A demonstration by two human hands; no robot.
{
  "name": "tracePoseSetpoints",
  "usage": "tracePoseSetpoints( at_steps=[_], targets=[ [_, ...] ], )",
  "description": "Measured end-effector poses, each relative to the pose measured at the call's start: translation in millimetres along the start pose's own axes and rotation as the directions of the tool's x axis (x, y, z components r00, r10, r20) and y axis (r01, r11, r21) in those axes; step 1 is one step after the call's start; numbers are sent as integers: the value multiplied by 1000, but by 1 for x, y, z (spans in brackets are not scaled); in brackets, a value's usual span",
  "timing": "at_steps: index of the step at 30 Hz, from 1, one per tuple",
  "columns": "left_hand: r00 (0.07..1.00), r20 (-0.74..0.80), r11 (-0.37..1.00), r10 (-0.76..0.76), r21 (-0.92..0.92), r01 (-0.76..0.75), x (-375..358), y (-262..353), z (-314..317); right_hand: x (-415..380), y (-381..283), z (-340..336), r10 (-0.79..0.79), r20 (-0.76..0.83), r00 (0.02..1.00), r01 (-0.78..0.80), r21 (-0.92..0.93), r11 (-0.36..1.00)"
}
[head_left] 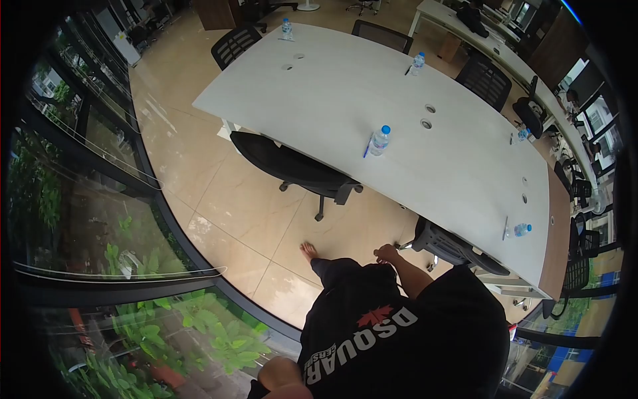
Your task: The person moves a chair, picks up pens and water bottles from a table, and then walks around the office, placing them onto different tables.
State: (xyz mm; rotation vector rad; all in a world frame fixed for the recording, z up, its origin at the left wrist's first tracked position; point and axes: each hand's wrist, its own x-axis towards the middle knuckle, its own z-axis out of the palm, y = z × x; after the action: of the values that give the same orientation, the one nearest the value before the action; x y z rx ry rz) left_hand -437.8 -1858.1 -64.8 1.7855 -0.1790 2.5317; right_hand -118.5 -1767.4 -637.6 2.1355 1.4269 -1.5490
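My right hand (385,253) hangs in front of my body, between the two near chairs and apart from the table. Its fingers are curled in, and nothing shows sticking out of them. At the lower edge, a rounded bare part of my left hand or arm (280,376) comes out beside the black shirt (399,346); no fingers can be made out there. The nearest bottle on the white table (319,86) is a water bottle (379,141) with a blue cap, standing upright with a pen (367,147) beside it.
More water bottles stand at the far left (286,28), far side (417,64) and right; a bottle (520,230) lies near the right end. Black chairs (286,163) surround the table, one (458,245) close on my right. Glass panes (86,179) line my left. A bare foot (308,251) is on the tiles.
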Motion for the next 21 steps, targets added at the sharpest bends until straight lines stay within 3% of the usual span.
tracePoseSetpoints(
  at_steps=[1,3,5,9,13,15,21],
  targets=[
    [1000,10,1000,-10,-16,10,4,-11,-12,0,-35,4,45,20,999,-47,153,987],
    [996,80,999,-51,21,49,16,-30,-37,21,-83,25,56,75,996,-69,184,981],
    [993,114,998,-43,51,38,27,-51,-60,43,-138,32,57,153,987,-80,148,986],
    [986,165,997,27,73,-40,49,-91,-119,69,-246,58,-81,154,985,69,82,994],
    [995,94,994,-15,112,5,66,-117,-171,79,-336,77,-166,199,966,156,64,986],
    [995,95,997,43,58,-49,76,-134,-207,84,-370,97,-180,212,961,178,32,984],
    [970,137,978,201,28,-206,109,-153,-336,119,-420,142,-57,214,975,46,56,997]
  ],
)
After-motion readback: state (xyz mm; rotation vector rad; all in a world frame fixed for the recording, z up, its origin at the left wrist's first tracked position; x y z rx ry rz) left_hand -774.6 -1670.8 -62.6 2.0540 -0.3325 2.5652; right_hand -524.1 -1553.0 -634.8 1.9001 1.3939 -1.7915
